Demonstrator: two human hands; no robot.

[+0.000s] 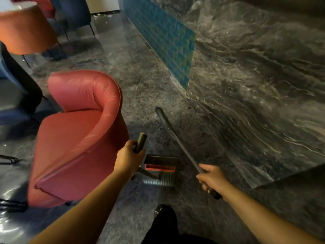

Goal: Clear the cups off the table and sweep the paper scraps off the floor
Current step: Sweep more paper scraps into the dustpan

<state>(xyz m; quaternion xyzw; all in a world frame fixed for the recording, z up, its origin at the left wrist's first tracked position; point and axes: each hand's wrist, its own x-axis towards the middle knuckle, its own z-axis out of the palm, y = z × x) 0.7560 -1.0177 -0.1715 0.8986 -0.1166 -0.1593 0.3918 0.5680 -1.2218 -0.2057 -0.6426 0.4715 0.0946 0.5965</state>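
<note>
A: What are the fingers doing?

B: The left hand (129,160) has its fingers curled round the dustpan handle (140,142), close to its top end. The right hand (212,178) has its fingers wrapped round the broom handle (177,138), low on the shaft, with the dark end sticking out behind the wrist.

A: And where do those tools sit?

B: The dustpan (161,169), dark with a red comb strip, is down near the floor (140,85) between the two hands, its tray below the left hand. The broom handle slants up and away from the right hand towards the marble wall (255,76). I cannot tell where the broom head is.

A: Any paper scraps?

B: A few pale specks (100,15) lie far off on the floor by the chair legs at the top; too blurred to be sure.

A: What else is around?

B: A red armchair (79,134) stands just left of the left hand, an orange chair (26,30) further back, and a blue tiled panel (163,37) runs along the wall.
</note>
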